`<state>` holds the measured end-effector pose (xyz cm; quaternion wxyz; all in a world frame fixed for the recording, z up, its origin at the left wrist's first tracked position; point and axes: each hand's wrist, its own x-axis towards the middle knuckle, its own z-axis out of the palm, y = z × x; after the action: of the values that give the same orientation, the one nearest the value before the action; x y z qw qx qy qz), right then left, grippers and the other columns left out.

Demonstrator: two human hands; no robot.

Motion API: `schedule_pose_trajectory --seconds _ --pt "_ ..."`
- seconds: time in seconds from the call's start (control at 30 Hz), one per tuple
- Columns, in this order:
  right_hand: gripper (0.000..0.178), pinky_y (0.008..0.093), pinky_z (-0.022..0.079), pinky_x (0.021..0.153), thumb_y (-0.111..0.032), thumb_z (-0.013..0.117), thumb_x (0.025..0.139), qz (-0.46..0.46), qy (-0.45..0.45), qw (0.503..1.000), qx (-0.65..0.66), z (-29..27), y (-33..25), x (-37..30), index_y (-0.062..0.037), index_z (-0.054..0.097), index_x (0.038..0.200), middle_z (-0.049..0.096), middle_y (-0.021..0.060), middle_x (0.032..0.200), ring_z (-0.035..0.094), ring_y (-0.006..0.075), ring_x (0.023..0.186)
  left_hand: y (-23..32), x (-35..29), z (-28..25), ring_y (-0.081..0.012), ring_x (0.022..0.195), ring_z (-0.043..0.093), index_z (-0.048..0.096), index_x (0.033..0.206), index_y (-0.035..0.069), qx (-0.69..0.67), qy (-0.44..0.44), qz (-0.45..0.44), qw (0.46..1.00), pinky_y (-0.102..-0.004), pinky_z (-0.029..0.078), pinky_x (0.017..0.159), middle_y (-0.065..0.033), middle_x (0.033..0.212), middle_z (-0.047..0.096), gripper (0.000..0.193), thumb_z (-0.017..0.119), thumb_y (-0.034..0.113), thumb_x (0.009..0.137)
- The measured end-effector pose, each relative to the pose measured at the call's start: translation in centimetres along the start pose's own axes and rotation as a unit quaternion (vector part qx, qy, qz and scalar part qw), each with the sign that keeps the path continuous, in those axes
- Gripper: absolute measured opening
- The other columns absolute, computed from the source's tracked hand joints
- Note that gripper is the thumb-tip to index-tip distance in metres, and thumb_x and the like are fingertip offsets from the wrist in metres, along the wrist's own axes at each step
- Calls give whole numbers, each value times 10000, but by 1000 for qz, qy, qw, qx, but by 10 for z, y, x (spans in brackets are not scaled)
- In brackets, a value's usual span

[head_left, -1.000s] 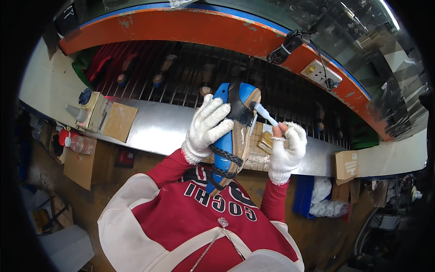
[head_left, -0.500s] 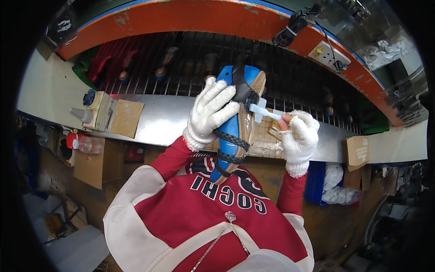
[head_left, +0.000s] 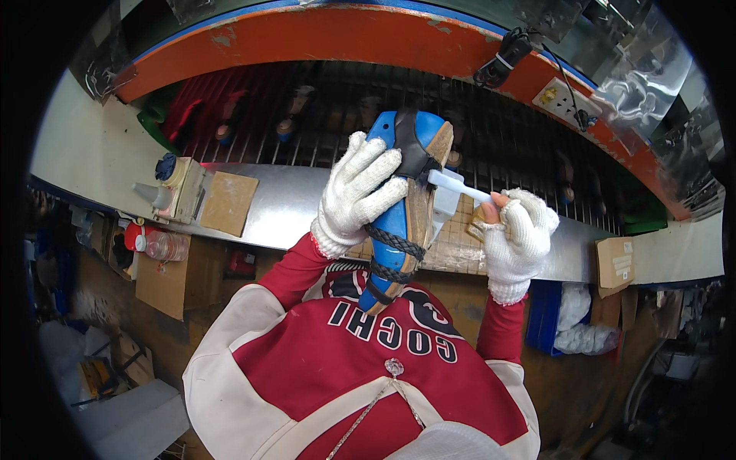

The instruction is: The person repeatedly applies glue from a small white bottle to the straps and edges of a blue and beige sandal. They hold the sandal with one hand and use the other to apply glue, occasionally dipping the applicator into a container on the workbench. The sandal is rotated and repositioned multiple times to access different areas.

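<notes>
My left hand (head_left: 356, 192), in a white glove, grips a blue shoe last (head_left: 389, 208) from its left side. The last carries a sandal with a wide black strap (head_left: 414, 142) and braided black straps (head_left: 396, 242); the tan sole edge (head_left: 418, 211) faces right. My right hand (head_left: 521, 234), also gloved, with bare thumb and fingertip showing, pinches the handle of a small pale brush (head_left: 464, 186) resembling a toothbrush. Its head meets the sole edge beside the wide strap; the bristles cannot be made out. A pale, boxy container (head_left: 447, 202) sits just behind the brush.
A brown gridded board (head_left: 466, 241) lies on the metal ledge (head_left: 280, 195). Beyond runs a dark rack of bars (head_left: 337, 92) with other lasts (head_left: 286, 129) on it, below an orange beam (head_left: 307, 38). At left stands a dispenser-like box (head_left: 178, 188); at right, a cardboard box (head_left: 616, 262).
The whole view has shifted slightly. My right hand and the brush sit a little farther right, and more of the pale container shows. My left hand keeps its hold on the last.
</notes>
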<state>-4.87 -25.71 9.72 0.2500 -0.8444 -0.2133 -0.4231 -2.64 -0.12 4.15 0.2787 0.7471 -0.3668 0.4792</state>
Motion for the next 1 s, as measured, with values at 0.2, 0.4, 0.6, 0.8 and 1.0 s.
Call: schedule_pose_trajectory --seconds 0.2,0.4,0.6,0.8,1.0 --pt "230 343 441 796 -95 857 692 12 -67 995 66 -2 6 3 -73 753 896 686 62 909 595 237 895 -1 3 -2 -434 1201 568 603 1151 119 -9 3 -2 1000 -658 403 1033 -189 1277 596 588 772 115 588" --pt "198 335 462 807 -87 847 728 99 -17 991 91 4 6 3 -60 754 901 680 70 923 590 234 924 0 7 -1 -426 1218 558 608 1146 118 -18 3 2 1000 -670 397 1035 -190 1279 594 615 781 100 556" --pt "202 339 454 795 -87 848 716 65 -51 992 96 0 9 5 -62 754 893 681 70 909 592 236 914 0 9 1 -419 1227 554 612 1140 118 -21 16 5 1000 -668 402 1032 -186 1281 595 596 776 89 567" --pt "197 348 441 787 -92 846 698 2 -106 992 74 -11 11 14 -62 746 865 680 68 895 589 240 902 0 12 0 -426 1185 577 611 1128 111 -14 15 9 1000 -663 412 1021 -190 1262 602 578 779 102 574" --pt "193 348 433 796 -110 846 704 22 -62 996 67 -8 10 14 -73 744 864 679 65 896 588 240 901 0 12 -1 -428 1178 580 607 1125 111 -21 10 7 1000 -660 416 1017 -188 1254 605 571 782 108 582"
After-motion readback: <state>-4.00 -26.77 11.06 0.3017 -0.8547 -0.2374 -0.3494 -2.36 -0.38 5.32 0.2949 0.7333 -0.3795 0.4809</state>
